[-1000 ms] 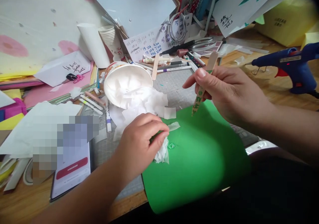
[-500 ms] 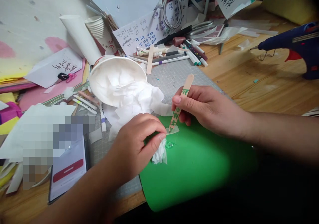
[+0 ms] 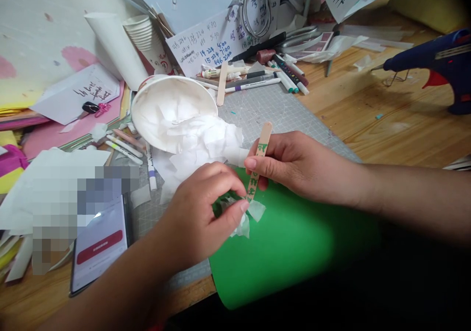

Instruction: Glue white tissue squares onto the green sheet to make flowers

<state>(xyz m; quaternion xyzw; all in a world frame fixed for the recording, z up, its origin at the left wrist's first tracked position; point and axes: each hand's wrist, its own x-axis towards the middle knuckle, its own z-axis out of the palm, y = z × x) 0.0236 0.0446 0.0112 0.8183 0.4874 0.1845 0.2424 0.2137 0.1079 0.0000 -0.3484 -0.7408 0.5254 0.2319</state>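
Note:
My right hand [image 3: 294,166] grips a wooden craft stick [image 3: 258,159] with green marks, its lower tip pressing on a small white tissue piece [image 3: 255,209] on the green paper sheet [image 3: 294,242]. My left hand [image 3: 206,213] is curled, its fingertips pinching crumpled white tissue [image 3: 239,228] right beside the stick's tip. Behind the hands a tipped paper bowl [image 3: 172,110] spills several white tissue squares [image 3: 206,147].
A grey cutting mat [image 3: 265,110] lies under the sheet. Markers [image 3: 287,78], another wooden stick [image 3: 222,89], stacked paper cups [image 3: 145,39] and notes crowd the back. A blue glue gun [image 3: 437,61] rests at the right. A phone [image 3: 99,245] lies at the left.
My right hand brought the stick down from mid-air to the tissue by my left fingertips. The small tissue piece now lies over the glue drop that showed on the green sheet.

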